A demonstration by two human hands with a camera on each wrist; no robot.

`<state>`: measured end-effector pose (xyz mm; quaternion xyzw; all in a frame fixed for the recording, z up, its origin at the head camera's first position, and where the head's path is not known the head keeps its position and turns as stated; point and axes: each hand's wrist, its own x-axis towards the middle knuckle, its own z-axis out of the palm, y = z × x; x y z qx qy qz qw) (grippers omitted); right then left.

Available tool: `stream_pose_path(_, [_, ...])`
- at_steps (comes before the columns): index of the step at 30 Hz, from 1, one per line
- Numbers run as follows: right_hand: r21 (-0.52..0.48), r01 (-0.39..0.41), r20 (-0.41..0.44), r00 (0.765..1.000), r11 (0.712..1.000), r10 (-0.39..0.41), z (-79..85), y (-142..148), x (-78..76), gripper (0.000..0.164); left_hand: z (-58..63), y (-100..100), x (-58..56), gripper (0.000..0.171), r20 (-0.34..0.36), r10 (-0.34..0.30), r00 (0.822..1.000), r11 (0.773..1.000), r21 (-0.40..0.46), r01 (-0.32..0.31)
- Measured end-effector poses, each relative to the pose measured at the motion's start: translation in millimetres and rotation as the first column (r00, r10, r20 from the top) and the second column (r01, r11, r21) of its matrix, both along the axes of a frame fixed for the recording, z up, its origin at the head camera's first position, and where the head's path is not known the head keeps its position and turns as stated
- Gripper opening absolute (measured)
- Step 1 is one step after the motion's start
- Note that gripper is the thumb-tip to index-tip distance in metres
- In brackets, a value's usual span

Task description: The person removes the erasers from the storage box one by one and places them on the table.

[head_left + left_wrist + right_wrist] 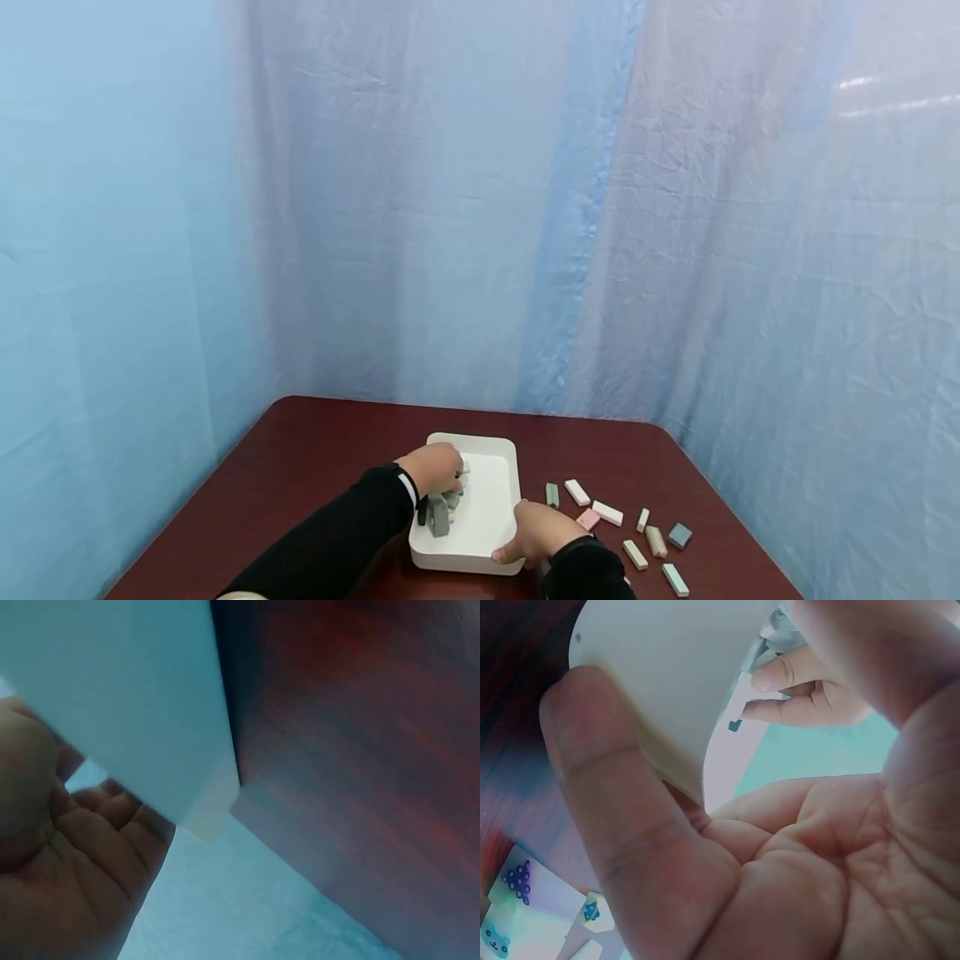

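Observation:
A white rectangular tray [487,492] stands on the dark red table. My left hand [437,468] reaches over its left side, fingers bent down among several small grey and white blocks [438,515] inside. Whether the fingertips pinch one of them is hidden in the head view. In the right wrist view, the left hand [817,694] has thumb and finger apart near a dark mark. At the near right corner, my right hand [542,533] grips the tray, thumb on the rim. The left wrist view shows the left hand [90,855] behind a pale tray wall [135,697].
Several small blocks lie loose to the right of the tray: white [607,512], pink [588,519], green [552,495] and dark grey-green [679,535]. Some loose pieces carry printed pictures, such as purple grapes [517,882]. Light blue curtains [450,208] hang around the table [337,442].

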<state>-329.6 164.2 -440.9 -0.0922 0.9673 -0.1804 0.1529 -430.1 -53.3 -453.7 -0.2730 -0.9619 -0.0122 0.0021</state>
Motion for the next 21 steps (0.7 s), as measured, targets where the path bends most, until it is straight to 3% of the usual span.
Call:
stream_pose_path(3, [-0.006, -0.004, -0.011, 1.0, 1.0, 0.004, -1.3, -1.0, -2.4, 0.059, -2.0, 1.3, 1.1, 0.014, 0.001, -0.026, 1.0, 0.999, 0.03, 0.026])
stream_pose_path(8, [-0.012, 0.006, -0.002, 1.0, 1.0, -0.006, -4.3, -1.6, -2.7, 0.059, -4.3, 5.3, 11.8, 0.026, -0.032, -0.096, 0.995, 0.994, 0.042, 0.097])
stream_pose_path(12, [-0.016, 0.005, 0.003, 1.0, 1.0, -0.005, -3.7, -2.4, -1.9, 0.061, -5.6, 9.3, 13.2, 0.008, -0.084, -0.148, 0.985, 0.989, 0.016, 0.15])
stream_pose_path(15, [-0.023, 0.0, -0.005, 1.0, 1.0, 0.0, -2.0, -1.2, -1.0, 0.062, -6.2, 15.1, 11.7, 0.008, -0.095, -0.144, 0.985, 0.99, -0.011, 0.143])
stream_pose_path(19, [-0.033, -0.005, -0.007, 1.0, 0.999, 0.005, -0.8, 0.2, -0.3, 0.063, -6.6, 23.1, 13.1, 0.029, -0.075, -0.095, 0.993, 0.995, -0.042, 0.092])
stream_pose_path(21, [-0.031, -0.01, -0.01, 1.0, 0.999, 0.01, -0.6, 0.2, -0.3, 0.063, -5.8, 27.0, 15.1, 0.027, -0.085, -0.087, 0.993, 0.995, -0.065, 0.082])
